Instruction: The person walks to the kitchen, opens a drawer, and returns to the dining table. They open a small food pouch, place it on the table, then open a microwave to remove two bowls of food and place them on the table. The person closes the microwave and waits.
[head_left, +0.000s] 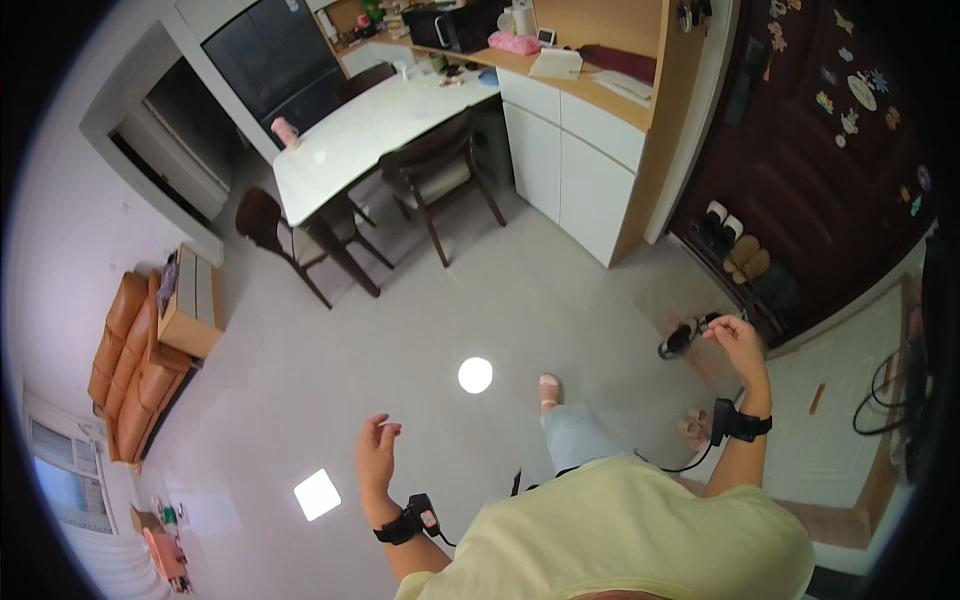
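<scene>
My left hand (377, 454) hangs over the grey tiled floor (405, 352) with loosely curled fingers, touching nothing. On the other side my right hand (739, 346) is raised, its fingers slightly bent and holding nothing. In the picture it lies beside a pair of dark sandals (681, 337) on the floor by the door. Both wrists carry black strapped devices, the left device (409, 520) and the right device (739, 424), with cables. One of my feet, in a pale shoe (550, 388), shows on the tiles below.
Ahead stands a white-topped dining table (375, 135) with dark wooden chairs (439, 169) around it. A white cabinet (577, 165) adjoins the dark red door (817, 157). Shoes fill a low rack (739, 255). At left are a brown leather sofa (135, 360) and a drawer unit (191, 304).
</scene>
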